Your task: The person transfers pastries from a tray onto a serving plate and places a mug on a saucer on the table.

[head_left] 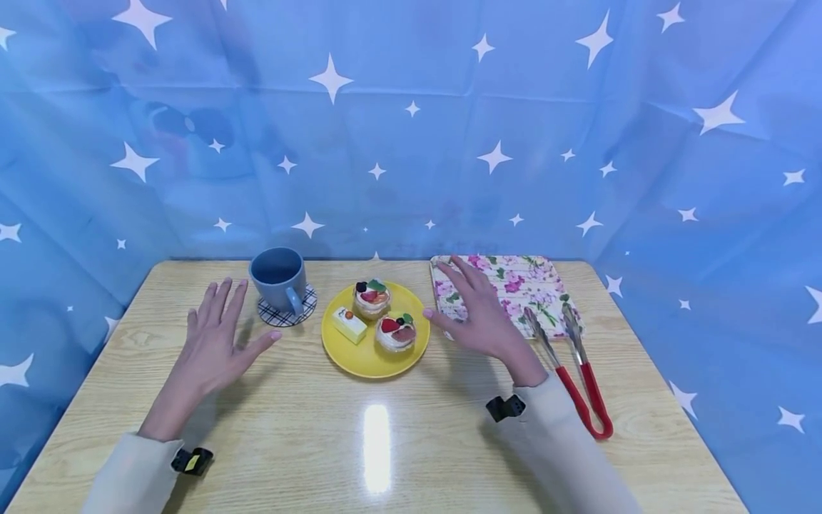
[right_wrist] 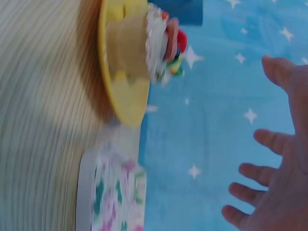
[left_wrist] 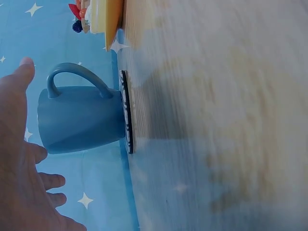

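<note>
My left hand (head_left: 215, 350) hovers over the table, fingers spread and nothing in it, just left of and nearer than a blue mug (head_left: 277, 278). That mug stands upright on a round checked coaster (head_left: 310, 303); its handle (left_wrist: 79, 70) shows in the left wrist view. Between the hands lies a yellow plate (head_left: 366, 364) bearing a small slice of cake (head_left: 349, 326) and two cream-topped dessert cups, one behind (head_left: 372, 298) and one in front (head_left: 395, 334). My right hand (head_left: 478, 314), empty with spread fingers, is held above the table between the plate and a floral tray (head_left: 514, 282).
Metal tongs with red handles (head_left: 594, 400) lie spread at the right, their tips on the tray's front edge. A blue curtain with white stars (head_left: 411, 164) hangs behind the wooden table (head_left: 289, 442). Light glares off the tabletop's front middle.
</note>
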{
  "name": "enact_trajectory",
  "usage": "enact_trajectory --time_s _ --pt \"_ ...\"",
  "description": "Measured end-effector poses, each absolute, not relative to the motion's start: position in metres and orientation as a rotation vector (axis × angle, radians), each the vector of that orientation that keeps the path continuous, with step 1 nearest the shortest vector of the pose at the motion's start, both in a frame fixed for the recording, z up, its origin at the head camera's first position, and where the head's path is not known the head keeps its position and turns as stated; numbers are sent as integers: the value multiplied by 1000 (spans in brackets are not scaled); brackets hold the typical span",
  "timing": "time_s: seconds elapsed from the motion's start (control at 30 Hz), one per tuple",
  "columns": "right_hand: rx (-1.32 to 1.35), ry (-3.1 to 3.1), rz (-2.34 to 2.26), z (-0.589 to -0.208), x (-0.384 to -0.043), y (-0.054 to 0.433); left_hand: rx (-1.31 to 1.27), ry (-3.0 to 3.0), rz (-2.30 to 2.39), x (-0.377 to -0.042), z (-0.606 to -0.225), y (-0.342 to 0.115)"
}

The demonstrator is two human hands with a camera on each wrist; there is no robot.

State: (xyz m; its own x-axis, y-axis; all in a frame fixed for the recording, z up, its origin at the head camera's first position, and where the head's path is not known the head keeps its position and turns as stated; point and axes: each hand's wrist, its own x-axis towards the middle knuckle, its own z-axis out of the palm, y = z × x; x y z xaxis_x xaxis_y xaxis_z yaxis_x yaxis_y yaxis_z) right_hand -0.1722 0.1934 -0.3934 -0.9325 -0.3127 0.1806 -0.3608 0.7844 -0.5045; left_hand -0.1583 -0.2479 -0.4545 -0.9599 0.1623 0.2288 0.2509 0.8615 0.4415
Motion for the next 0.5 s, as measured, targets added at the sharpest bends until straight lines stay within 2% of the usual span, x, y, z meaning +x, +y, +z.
enact_trajectory --time_s 0.5 --pt "372 -2834 647 -401 -162 264 -299 -2887 -638 -148 -451 -256"
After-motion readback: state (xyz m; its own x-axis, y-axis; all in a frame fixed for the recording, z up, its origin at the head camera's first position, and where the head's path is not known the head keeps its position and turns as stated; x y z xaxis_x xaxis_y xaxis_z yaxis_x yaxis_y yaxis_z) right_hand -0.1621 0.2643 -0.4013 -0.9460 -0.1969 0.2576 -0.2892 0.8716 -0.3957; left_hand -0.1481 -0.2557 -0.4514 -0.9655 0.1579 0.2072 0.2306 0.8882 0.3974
